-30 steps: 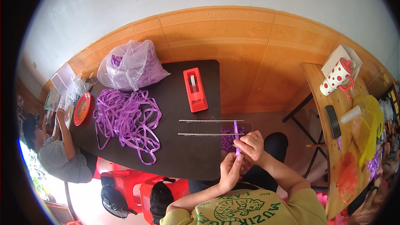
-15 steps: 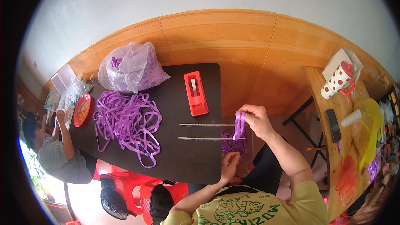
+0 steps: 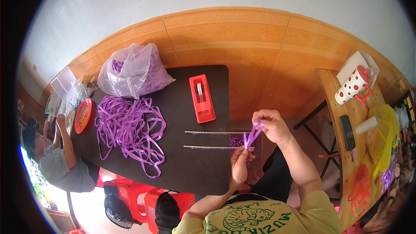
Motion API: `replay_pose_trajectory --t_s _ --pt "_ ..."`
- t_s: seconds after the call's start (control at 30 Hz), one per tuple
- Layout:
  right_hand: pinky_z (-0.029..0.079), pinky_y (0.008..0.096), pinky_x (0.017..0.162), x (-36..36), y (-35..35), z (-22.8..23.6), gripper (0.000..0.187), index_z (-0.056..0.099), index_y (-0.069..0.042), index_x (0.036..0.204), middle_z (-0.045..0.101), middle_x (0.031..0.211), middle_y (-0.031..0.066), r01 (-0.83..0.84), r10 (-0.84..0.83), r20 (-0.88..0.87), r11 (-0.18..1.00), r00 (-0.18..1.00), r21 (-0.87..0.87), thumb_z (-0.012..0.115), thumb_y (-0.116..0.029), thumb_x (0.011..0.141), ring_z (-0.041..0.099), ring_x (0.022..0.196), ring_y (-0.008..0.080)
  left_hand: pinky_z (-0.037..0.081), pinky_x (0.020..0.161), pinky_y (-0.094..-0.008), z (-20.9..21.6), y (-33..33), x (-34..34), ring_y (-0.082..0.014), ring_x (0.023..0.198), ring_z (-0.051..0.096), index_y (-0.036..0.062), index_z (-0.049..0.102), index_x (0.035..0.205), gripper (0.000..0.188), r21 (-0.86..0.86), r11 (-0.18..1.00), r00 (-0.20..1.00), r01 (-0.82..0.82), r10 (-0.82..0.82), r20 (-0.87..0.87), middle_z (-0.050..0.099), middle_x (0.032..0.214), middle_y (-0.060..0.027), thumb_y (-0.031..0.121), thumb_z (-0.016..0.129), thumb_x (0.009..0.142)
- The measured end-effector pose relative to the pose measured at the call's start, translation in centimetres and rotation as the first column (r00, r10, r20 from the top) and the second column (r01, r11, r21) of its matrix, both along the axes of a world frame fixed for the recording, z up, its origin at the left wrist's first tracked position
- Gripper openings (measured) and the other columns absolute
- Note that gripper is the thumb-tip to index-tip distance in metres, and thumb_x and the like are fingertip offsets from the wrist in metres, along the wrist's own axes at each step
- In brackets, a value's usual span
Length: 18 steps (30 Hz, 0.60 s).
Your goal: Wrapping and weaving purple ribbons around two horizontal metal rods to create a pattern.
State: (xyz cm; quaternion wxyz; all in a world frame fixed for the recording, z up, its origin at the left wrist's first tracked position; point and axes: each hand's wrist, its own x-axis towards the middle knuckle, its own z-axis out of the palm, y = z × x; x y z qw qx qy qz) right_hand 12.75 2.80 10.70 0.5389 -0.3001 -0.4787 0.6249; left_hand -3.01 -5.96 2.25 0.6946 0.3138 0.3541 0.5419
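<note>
Past the table's right edge, my right hand [image 3: 274, 127] pinches a looped purple ribbon [image 3: 254, 134] and holds its upper end. My left hand [image 3: 239, 167] is closed below it, thumb and fingers gripping the ribbon's lower end. Two thin twisted metal rods [image 3: 208, 132] lie side by side on the black table [image 3: 190, 173] and stick out over its right edge; the ribbon is by their free ends. Whether it still loops around a rod I cannot tell. Under the rods, partly hidden, is a heap of short purple ribbon pieces [image 3: 236, 141].
A red tape dispenser [image 3: 202, 99] stands beyond the rods. Left are a loose purple ribbon pile [image 3: 130, 125], a filled plastic bag [image 3: 134, 71] and a red plate [image 3: 83, 115]. Another person [image 3: 65, 160] sits far left. A wooden table [image 3: 333, 91] at right bears a dotted tumbler [image 3: 354, 85] and a phone [image 3: 346, 132].
My left hand has risen from below the table edge and taken hold of the ribbon's lower end. My right hand has shifted slightly right, pulling the ribbon aslant.
</note>
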Motion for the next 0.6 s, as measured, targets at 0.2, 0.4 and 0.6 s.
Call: replay_pose_trajectory --t_s 0.2,0.4,0.6 --pt "0.034 0.0265 0.058 2.1 -2.0 -2.1 0.016 0.061 -0.001 0.076 0.049 0.066 0.0034 -0.046 0.063 -0.182 0.994 0.981 0.097 0.066 -0.013 0.083 0.044 0.063 0.0143 0.043 0.073 -0.0266 0.4 -0.4 0.3 -0.0138 0.078 0.058 0.0018 0.059 0.102 0.017 -0.003 1.0 0.983 0.013 -0.012 0.183 0.065 0.098 -0.0085 0.011 0.048 0.093" --pt "0.031 0.027 0.054 2.2 -2.9 -1.4 0.018 0.061 0.0 0.075 0.049 0.062 0.0035 -0.113 0.133 -0.17 0.986 0.976 0.121 0.067 -0.016 0.084 0.04 0.057 0.0128 0.042 0.072 -0.0244 0.7 -0.8 0.9 -0.0116 0.08 0.057 0.0015 0.057 0.109 0.022 -0.004 0.999 0.987 -0.034 0.034 0.16 0.063 0.098 -0.0054 0.012 0.049 0.092" --pt "0.04 0.0281 0.057 1.9 -5.3 1.3 0.004 0.066 0.003 0.077 0.059 0.07 0.0102 -0.367 0.331 0.199 0.911 0.923 0.186 0.066 0.0 0.074 0.054 0.064 0.0175 0.042 0.074 -0.0251 0.0 -0.4 0.7 -0.012 0.083 0.057 0.001 0.057 0.113 0.026 -0.042 0.999 0.974 -0.023 0.032 0.225 0.062 0.101 -0.0066 0.017 0.043 0.097"
